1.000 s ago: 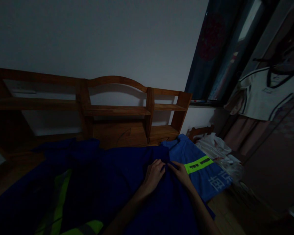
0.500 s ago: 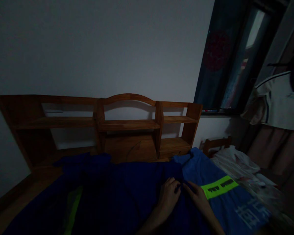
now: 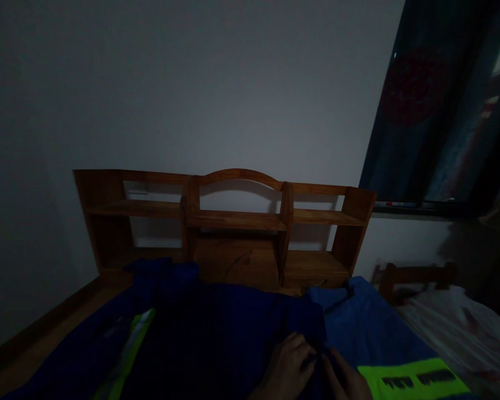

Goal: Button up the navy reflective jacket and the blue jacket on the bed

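A dark blue work jacket with a yellow-green and silver reflective stripe lies spread over the wooden bed. At its right part, my left hand has its fingers closed on the fabric. Close beside it, my right hand pinches the same cloth, thumb and fingers nearly meeting the left ones. What exactly sits between the fingertips is too dark to make out. To the right of my hands lies a lighter blue garment with a bright yellow-green lettered band.
Behind the clothes stands a wooden headboard with shelves against a white wall. A dark window is at the upper right. White plastic bags lie at the right, near a wooden chair back. The light is dim.
The view has turned rightward-to-left, so the scene sits further right and lower, and the hanging shirt is mostly out of frame. Both hands stay on the jacket cloth.
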Tool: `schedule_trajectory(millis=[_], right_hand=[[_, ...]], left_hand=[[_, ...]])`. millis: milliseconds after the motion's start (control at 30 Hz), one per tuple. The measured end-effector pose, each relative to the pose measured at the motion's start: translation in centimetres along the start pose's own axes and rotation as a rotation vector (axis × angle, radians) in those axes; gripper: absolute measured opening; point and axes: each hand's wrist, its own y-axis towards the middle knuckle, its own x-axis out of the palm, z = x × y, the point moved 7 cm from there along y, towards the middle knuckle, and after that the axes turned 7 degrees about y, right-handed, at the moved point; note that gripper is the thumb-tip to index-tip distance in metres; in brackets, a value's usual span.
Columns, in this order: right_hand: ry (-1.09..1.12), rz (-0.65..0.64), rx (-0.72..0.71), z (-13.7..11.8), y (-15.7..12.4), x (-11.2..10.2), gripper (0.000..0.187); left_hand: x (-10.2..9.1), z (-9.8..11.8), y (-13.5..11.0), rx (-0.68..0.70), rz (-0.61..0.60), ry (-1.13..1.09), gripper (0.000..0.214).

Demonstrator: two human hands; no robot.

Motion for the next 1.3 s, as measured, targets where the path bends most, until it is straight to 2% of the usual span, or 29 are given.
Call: schedule_trajectory(millis=[167,400,633,800,1033,1300], right_hand=[[-0.023,0.029,0.032,-0.6,-0.6,0.3,0.045],[0.034,0.029,0.054,-2.5,-0.7,-0.3,0.046],[0.158,0.017,0.102,-2.8,-0.5,-0.4,0.043],[0.184,0.101,0.144,-2.3,-0.5,-0.8,0.046],[0.192,0.071,0.073,-4.0,-0.8,-0.5,0.04],[0.15,0.043,0.033,-3.6,-1.0,-0.2,0.044]], left_hand=[[-1.0,0.9,-0.3,0.009,-0.003,-0.012,0.016],[-2.4,1.4,-0.7,0.064,-0.025,-0.013,0.012],[-1.6,0.9,-0.8,0.042,0.011,-0.008,0.013],[-0.7,0.4,-0.6,0.012,0.025,0.005,0.014],[-1.5,0.8,-0.4,0.117,-0.02,0.065,0.012],[-2.4,1.3,-1.2,0.151,-0.029,0.171,0.016]])
